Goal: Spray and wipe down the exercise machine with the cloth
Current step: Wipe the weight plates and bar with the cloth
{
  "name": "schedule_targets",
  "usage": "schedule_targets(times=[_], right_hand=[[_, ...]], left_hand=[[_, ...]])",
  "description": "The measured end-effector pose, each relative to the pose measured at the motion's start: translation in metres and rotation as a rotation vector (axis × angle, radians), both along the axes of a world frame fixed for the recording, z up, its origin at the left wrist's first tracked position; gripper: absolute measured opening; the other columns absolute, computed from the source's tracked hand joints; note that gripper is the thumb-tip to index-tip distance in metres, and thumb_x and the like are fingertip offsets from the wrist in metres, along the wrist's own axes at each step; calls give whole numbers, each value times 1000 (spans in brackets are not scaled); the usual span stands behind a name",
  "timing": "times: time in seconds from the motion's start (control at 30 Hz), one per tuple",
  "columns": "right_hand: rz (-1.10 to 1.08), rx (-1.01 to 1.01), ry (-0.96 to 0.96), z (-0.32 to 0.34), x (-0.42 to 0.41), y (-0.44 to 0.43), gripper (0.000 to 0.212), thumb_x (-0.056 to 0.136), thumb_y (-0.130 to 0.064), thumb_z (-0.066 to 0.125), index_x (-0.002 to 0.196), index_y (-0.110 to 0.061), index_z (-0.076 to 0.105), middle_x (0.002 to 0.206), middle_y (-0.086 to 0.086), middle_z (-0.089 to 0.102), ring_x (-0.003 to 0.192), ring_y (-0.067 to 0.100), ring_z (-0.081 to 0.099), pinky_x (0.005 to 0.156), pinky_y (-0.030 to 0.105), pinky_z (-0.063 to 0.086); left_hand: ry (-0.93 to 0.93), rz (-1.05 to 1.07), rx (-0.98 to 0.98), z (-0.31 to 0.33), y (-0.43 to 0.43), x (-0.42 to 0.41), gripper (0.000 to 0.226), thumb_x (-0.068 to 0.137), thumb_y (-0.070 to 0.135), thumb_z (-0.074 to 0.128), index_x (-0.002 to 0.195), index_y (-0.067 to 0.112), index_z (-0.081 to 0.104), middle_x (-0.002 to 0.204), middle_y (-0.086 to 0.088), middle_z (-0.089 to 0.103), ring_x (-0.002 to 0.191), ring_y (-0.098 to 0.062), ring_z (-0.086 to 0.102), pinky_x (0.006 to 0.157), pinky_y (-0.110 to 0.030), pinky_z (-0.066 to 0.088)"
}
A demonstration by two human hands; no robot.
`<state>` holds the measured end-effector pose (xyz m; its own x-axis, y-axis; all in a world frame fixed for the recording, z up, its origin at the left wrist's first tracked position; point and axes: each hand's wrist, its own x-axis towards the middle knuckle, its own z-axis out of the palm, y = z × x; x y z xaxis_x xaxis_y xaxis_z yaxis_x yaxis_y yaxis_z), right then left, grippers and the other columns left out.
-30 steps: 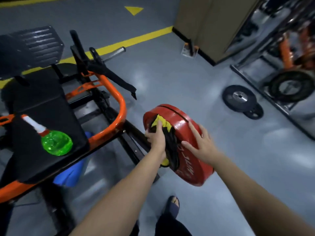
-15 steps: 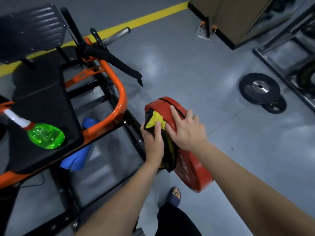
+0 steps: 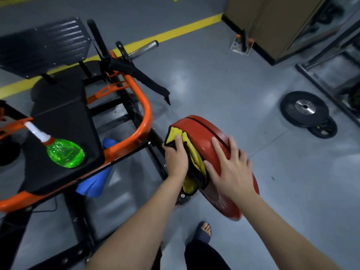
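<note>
Grey gym floor (image 3: 214, 84) is lying under the orange-framed exercise machine (image 3: 146, 117). Left hand (image 3: 176, 158) is pressing the bunched yellow cloth (image 3: 194, 158) against the machine's red weight plate (image 3: 196, 133), fingers curling over it. Right hand (image 3: 231, 168) is resting flat on the plate's rim, fingers spread, gripping nothing. Green spray bottle (image 3: 65, 154) is lying on the black seat pad (image 3: 64, 121).

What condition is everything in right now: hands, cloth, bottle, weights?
Red plate, upright on edge.
Cloth, bunched against the plate.
Left hand, gripping the cloth on the plate.
Right hand, flat on the plate, fingers spread.
Spray bottle, lying on the seat pad.
Black plates, flat on the floor.
</note>
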<state>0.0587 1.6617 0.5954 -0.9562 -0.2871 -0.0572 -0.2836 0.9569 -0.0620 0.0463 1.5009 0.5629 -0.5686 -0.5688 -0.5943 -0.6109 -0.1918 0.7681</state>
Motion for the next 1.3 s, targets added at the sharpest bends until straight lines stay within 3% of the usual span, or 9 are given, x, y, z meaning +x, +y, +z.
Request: schedule_targets(times=[0.2, 0.3, 0.47, 0.6, 0.83, 0.93, 1.07, 1.2, 1.3], right_hand=[[21, 79, 122, -7, -27, -32, 65, 98, -70, 32, 155, -39, 39, 148, 19, 45, 95, 43, 55, 77, 48, 48], [-23, 135, 7, 2, -51, -58, 65, 98, -71, 31, 155, -40, 35, 146, 19, 43, 105, 44, 54, 82, 50, 47], [-73, 161, -259, 5, -108, -110, 66, 99, -70, 24, 152, -34, 35, 153, 20, 34, 128, 47, 39, 97, 59, 38], [-37, 71, -477, 21, -122, -115, 88, 91, -84, 16, 161, -30, 16, 164, 16, 24, 140, 49, 33, 104, 64, 32], [-36, 15, 5, 5, -20, -16, 76, 94, -77, 26, 158, -35, 30, 156, 11, 39, 113, 42, 55, 87, 49, 48], [-16, 44, 53, -3, -31, -29, 67, 99, -70, 24, 153, -35, 41, 147, 16, 47, 104, 43, 57, 82, 48, 48], [-86, 73, -21, -3, -57, -63, 66, 99, -67, 25, 152, -32, 44, 140, 19, 51, 105, 42, 55, 82, 49, 45], [-140, 119, -184, 1, -102, -98, 63, 99, -67, 25, 149, -32, 42, 141, 17, 45, 119, 42, 46, 93, 51, 37], [-84, 43, -375, 4, -132, -121, 62, 99, -68, 28, 149, -35, 44, 144, 16, 47, 129, 43, 44, 103, 51, 34]], left_hand=[[93, -15, -58, 8, 13, 20, 64, 104, 52, 47, 155, 15, 35, 154, -8, 50, 141, -31, 46, 107, -33, 36], [72, 26, -29, 4, 10, 14, 60, 104, 53, 47, 153, 18, 39, 151, -8, 53, 138, -30, 49, 100, -29, 35], [-17, 15, -22, -8, -14, -5, 81, 101, 63, 46, 161, 13, 25, 153, -15, 49, 138, -35, 49, 111, -40, 40], [-54, -17, -57, -11, -16, -13, 77, 101, 60, 43, 158, 12, 26, 148, -17, 54, 133, -37, 53, 107, -41, 42], [-130, 72, 22, -9, -18, -27, 84, 99, 66, 35, 163, 15, 18, 156, -15, 46, 137, -40, 48, 114, -50, 40], [-85, 41, 3, -7, -15, -19, 81, 90, 67, 40, 158, 22, 34, 148, -13, 54, 131, -38, 54, 111, -49, 43], [-33, -22, 2, -5, 5, 4, 59, 94, 58, 46, 137, 20, 60, 133, -9, 65, 125, -34, 58, 107, -44, 46], [-24, -43, 11, -11, 1, 2, 52, 92, 59, 47, 116, 17, 66, 118, -9, 68, 112, -32, 62, 100, -43, 50], [-32, -46, 11, -16, -8, -4, 54, 98, 55, 46, 126, 11, 63, 124, -13, 65, 114, -32, 60, 100, -41, 49]])
